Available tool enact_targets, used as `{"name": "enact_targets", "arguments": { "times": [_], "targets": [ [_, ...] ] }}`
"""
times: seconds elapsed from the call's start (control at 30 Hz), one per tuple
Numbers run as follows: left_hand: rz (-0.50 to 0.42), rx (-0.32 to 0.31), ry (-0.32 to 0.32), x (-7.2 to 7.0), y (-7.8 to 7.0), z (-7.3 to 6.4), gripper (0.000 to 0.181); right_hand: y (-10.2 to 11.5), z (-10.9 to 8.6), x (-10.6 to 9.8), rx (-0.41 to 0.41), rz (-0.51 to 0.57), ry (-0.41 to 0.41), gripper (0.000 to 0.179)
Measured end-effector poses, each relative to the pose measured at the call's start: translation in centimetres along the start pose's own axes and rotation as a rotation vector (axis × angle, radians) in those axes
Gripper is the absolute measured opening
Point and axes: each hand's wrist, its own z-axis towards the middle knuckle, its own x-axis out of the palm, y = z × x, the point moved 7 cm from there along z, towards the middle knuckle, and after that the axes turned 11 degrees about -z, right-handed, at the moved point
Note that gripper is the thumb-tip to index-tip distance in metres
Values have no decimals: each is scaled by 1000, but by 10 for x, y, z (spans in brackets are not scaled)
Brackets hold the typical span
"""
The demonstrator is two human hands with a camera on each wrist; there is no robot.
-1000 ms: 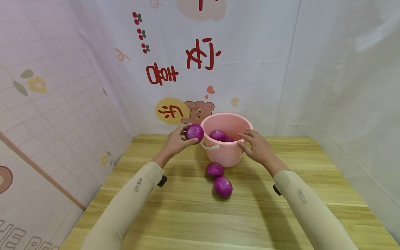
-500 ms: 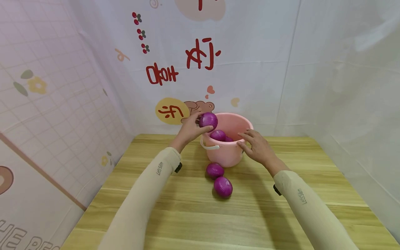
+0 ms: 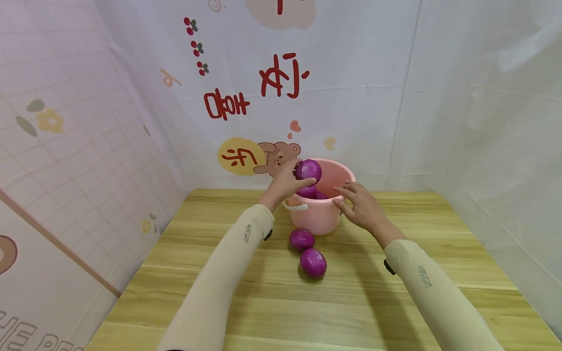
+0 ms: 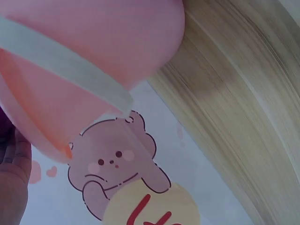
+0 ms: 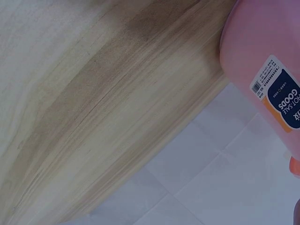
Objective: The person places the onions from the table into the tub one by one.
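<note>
My left hand (image 3: pixel 285 183) grips a purple-red onion (image 3: pixel 309 171) over the mouth of a pink bucket (image 3: pixel 313 217), thumb on the near side. Below it, inside the bucket, lie another onion (image 3: pixel 307 191) and part of one more (image 3: pixel 321 196). With fingers over the rim, my right hand (image 3: pixel 363 207) holds the bucket's right side. Two onions, a farther one (image 3: pixel 302 239) and a nearer one (image 3: pixel 313 263), lie close together on the table in front. In the left wrist view the left hand (image 4: pixel 15 183) shows at the edge beside the bucket's rim.
The bucket's white handle (image 3: pixel 295 206) hangs down at its left front. A wood-grain table (image 3: pixel 263 312) carries everything, with printed white cloth (image 3: pixel 364 112) rising behind it and at both sides. A label (image 5: pixel 281 93) is stuck on the bucket's side.
The left hand has carried its onion from left of the bucket, up and rightward, to over the opening. The right hand, the bucket and the two table onions have stayed put.
</note>
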Motion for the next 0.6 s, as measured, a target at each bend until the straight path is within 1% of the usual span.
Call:
{"name": "enact_targets", "arguments": {
  "times": [0.07, 0.13, 0.27, 0.33, 0.5, 0.6],
  "targets": [
    [27, 0, 10, 2, -1, 0, 73, 0, 0, 0, 0, 0, 0, 45],
    [35, -15, 17, 4, 1, -1, 75, 1, 1, 0, -2, 0, 1, 45],
    [12, -54, 4, 3, 5, -4, 75, 3, 1, -2, 0, 2, -2, 45],
    [5, -49, -8, 1, 5, -5, 73, 3, 1, -3, 0, 3, -2, 45],
    [21, -6, -28, -5, 5, -7, 71, 3, 0, -2, 0, 8, -6, 44],
    [21, -9, -35, -8, 6, -10, 74, 3, 0, -2, -3, 14, -15, 43]
  ]
}}
